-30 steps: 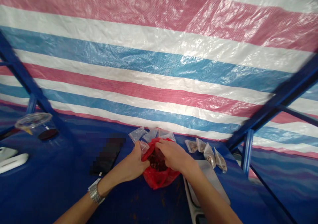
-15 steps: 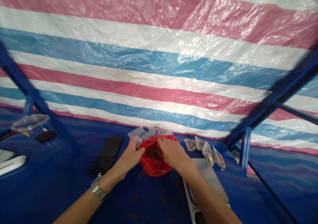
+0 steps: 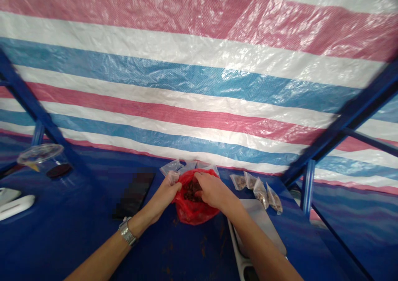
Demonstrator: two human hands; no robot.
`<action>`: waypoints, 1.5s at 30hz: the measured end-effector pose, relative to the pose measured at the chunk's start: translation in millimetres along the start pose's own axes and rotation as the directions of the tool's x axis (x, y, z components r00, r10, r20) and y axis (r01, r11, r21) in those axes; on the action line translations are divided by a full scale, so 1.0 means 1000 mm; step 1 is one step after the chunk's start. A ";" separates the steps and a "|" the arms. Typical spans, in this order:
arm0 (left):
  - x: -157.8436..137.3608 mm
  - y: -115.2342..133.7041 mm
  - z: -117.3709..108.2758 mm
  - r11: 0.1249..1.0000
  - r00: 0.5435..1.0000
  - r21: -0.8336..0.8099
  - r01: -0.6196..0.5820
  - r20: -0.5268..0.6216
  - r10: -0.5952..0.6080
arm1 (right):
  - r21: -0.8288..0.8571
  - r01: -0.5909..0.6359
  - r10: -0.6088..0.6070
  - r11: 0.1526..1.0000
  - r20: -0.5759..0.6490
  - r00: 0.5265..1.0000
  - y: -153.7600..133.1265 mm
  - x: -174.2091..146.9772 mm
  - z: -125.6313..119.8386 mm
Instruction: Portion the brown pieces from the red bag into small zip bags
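Note:
A red plastic bag (image 3: pixel 191 209) with dark brown pieces inside sits on the blue table (image 3: pixel 77 235). My left hand (image 3: pixel 164 196), watch on the wrist, pinches the bag's left rim together with a small clear pouch (image 3: pixel 173 176). My right hand (image 3: pixel 211 191) is at the bag's mouth, fingers reaching among the brown pieces. Empty clear pouches (image 3: pixel 186 166) lie just behind the bag.
Several small filled pouches (image 3: pixel 258 188) lie in a row to the right, beside a white scale (image 3: pixel 263 225). A dark phone (image 3: pixel 134 194) lies left of the bag. A clear lidded cup (image 3: pixel 43 160) and a white object (image 3: pixel 15 206) are far left. A striped tarp (image 3: pixel 199 86) hangs behind, with blue metal frame bars (image 3: pixel 338 133).
The bag has been drawn slightly upward and its mouth pulled wider. My right fingers have moved deeper into the opening.

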State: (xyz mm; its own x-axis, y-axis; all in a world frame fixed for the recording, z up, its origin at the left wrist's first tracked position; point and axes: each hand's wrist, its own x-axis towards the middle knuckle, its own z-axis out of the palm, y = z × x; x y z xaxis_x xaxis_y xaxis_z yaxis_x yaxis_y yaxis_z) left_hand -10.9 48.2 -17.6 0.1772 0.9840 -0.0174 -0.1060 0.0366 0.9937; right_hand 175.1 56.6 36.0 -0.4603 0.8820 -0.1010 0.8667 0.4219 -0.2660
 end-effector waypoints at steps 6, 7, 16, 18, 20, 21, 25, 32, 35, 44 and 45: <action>-0.003 0.011 0.005 0.996 0.999 -0.087 0.015 -0.051 -0.020 | 0.107 0.148 -0.148 0.983 -0.006 0.989 -0.003 -0.002 0.000; -0.003 0.010 0.004 0.999 0.998 -0.047 0.000 -0.065 -0.003 | 0.148 0.181 -0.181 0.972 -0.016 0.983 -0.003 -0.002 0.000; -0.002 0.008 -0.011 0.830 0.928 0.459 -0.318 -0.028 0.371 | 0.708 0.180 -0.281 0.683 0.027 0.959 0.025 -0.005 -0.015; -0.003 0.008 -0.009 0.815 0.928 0.472 -0.336 0.017 0.373 | 0.776 0.192 -0.291 0.601 -0.010 0.957 0.030 -0.010 -0.026; -0.003 0.007 -0.005 0.797 0.925 0.491 -0.353 0.055 0.376 | 0.790 0.227 -0.276 0.570 -0.076 0.958 0.029 -0.016 -0.037; -0.003 0.006 -0.004 0.784 0.923 0.505 -0.360 0.069 0.379 | 0.777 0.250 -0.261 0.577 -0.115 0.959 0.027 -0.018 -0.042; -0.005 -0.001 0.000 0.752 0.915 0.538 -0.381 0.100 0.392 | 0.614 0.342 -0.220 0.711 -0.268 0.938 0.011 -0.022 -0.049; -0.008 0.001 0.003 0.842 0.918 0.366 -0.396 0.169 0.358 | 0.326 0.449 -0.325 0.832 -0.369 0.871 -0.016 -0.024 -0.044; -0.008 0.006 0.003 0.897 0.939 0.286 -0.338 0.160 0.303 | 0.270 0.466 -0.357 0.843 -0.369 0.858 -0.019 -0.025 -0.045; -0.003 0.008 0.000 0.806 0.919 0.507 -0.305 -0.068 0.389 | 0.105 0.324 -0.239 0.940 -0.475 0.847 -0.011 -0.025 -0.047; -0.003 0.007 -0.001 0.794 0.906 0.539 -0.280 -0.126 0.405 | 0.082 0.289 -0.223 0.954 -0.450 0.865 -0.011 -0.026 -0.046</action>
State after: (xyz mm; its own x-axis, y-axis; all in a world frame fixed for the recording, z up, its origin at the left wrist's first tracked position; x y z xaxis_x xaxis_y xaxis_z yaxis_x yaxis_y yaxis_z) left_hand -13.5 45.2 -10.5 -0.0057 0.9280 0.3726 0.3936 -0.3404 0.8539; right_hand 186.9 38.8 85.9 -0.5053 0.7631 0.4030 0.6782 0.6399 -0.3613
